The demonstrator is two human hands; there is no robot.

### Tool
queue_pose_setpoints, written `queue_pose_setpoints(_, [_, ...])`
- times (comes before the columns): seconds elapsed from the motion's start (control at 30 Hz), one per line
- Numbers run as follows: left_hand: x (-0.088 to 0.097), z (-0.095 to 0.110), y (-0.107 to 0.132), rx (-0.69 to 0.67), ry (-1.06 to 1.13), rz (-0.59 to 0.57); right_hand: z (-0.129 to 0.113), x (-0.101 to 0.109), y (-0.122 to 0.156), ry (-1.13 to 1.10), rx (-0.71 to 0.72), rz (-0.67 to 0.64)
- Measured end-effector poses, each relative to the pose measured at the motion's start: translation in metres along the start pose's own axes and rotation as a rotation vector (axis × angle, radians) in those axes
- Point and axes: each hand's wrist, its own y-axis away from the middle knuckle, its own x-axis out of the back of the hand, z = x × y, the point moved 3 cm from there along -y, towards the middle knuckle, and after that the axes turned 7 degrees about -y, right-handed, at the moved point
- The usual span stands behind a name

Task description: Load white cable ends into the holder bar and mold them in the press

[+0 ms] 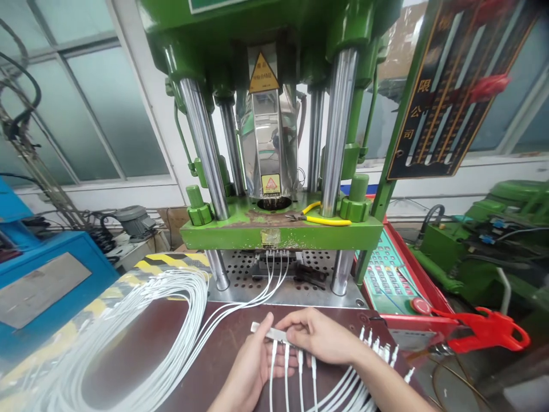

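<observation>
A pale, narrow bar (278,335) with several white cables (287,366) hanging from it lies between my two hands. My left hand (253,360) has its thumb on top of the bar's left part and its fingers under the cable ends. From the right, my right hand (317,337) pinches the bar's other end, hiding that part. More white cables (266,294) run into a metal mould (274,264) inside the green press. Beside my right forearm lie several cables with white connector ends (377,346).
A large coil of white cable (184,286) covers the left of the brown tabletop (214,349). Yellow-handled pliers (328,220) rest on the green press plate (240,236). To the right are a control panel (381,269), its red button (420,306) and a red air gun (489,329).
</observation>
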Motion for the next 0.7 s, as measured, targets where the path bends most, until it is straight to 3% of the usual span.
queue_pose_setpoints(0.13, [0.010,-0.010,-0.012,0.031,0.047,0.007,-0.015,-0.007,0.008,0.389,0.093,0.153])
queue_pose_setpoints(0.27, [0.017,-0.015,-0.017,0.026,0.068,0.035,-0.054,-0.009,0.022,0.627,0.175,0.267])
queue_pose_setpoints(0.33, [0.016,-0.015,-0.014,0.016,0.090,0.032,-0.085,0.002,0.027,0.675,0.287,0.404])
queue_pose_setpoints(0.43, [0.013,-0.011,-0.008,-0.023,0.080,0.053,-0.131,0.035,0.028,0.840,0.443,0.688])
queue_pose_setpoints(0.53, [0.012,-0.009,-0.004,-0.033,0.086,0.065,-0.159,0.066,0.019,1.103,0.453,0.883])
queue_pose_setpoints(0.6, [0.014,-0.010,-0.003,-0.001,0.113,0.049,-0.164,0.072,0.011,1.152,0.449,0.903])
queue_pose_setpoints(0.7, [0.021,-0.014,-0.005,0.031,0.094,0.031,-0.150,0.054,0.002,1.035,0.447,0.748])
